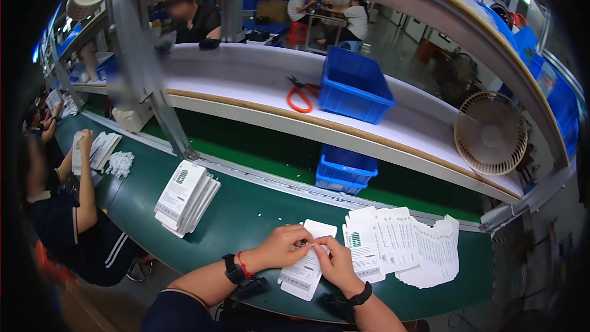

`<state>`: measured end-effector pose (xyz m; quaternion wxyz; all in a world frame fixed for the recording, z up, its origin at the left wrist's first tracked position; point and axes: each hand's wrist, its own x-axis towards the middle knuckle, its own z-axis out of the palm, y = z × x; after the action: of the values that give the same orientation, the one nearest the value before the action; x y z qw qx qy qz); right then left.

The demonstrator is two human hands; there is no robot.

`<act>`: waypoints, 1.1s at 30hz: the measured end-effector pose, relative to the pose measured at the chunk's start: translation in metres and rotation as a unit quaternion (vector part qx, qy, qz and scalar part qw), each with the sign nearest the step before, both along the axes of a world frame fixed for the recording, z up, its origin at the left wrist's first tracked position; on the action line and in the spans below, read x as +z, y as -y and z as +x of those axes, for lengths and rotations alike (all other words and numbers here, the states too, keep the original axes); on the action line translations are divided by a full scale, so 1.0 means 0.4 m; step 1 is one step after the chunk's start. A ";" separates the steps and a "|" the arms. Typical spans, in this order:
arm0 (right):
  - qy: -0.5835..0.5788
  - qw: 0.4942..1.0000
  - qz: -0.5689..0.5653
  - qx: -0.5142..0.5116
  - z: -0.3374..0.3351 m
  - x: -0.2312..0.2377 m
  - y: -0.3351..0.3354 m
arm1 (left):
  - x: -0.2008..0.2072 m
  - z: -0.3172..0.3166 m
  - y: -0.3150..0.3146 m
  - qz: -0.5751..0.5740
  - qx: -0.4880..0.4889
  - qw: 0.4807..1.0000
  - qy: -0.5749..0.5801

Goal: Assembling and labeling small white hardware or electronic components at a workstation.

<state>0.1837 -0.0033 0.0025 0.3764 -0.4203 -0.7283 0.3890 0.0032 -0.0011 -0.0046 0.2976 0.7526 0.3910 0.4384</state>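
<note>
Cards (302, 272), a small white stack of them, sit right at the near edge of the green belt (246, 215), and both hands are on top. Left hand (281, 247) is curled with fingertips pinched together over the stack's upper end, right hand (335, 262) presses on it from the other side, fingers bent in tight. Something tiny is pinched between them, too small to make out. Both wrists have dark bands, plus a red string on the left one.

Just to the right of the hands a long fanned row of white cards (412, 247) runs toward the right end of the belt, overlapping like shingles. Off to the left, a separate pile of cards (186, 198) lies on the belt on its own, well apart from the hands.

Further left another person (74, 209) in dark clothes sits at the belt holding cards, with a little heap of small white bits (119, 163) near them.

Behind the belt, a blue bin (345, 169) sits under the white shelf (246, 86). Up on the shelf: orange scissors (300, 95), a bigger blue bin (355, 86), and a beige fan (490, 134) lying at the right end. More people sit way in the back.
</note>
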 end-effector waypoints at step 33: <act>-0.001 1.000 0.009 0.003 -0.001 -0.006 -0.005 | 0.027 -0.006 -0.001 -0.004 -0.004 1.000 0.000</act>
<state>0.1835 -0.0011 0.0002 0.3797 -0.4140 -0.7330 0.3836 0.0009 -0.0006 0.0062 0.3023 0.7527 0.3897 0.4361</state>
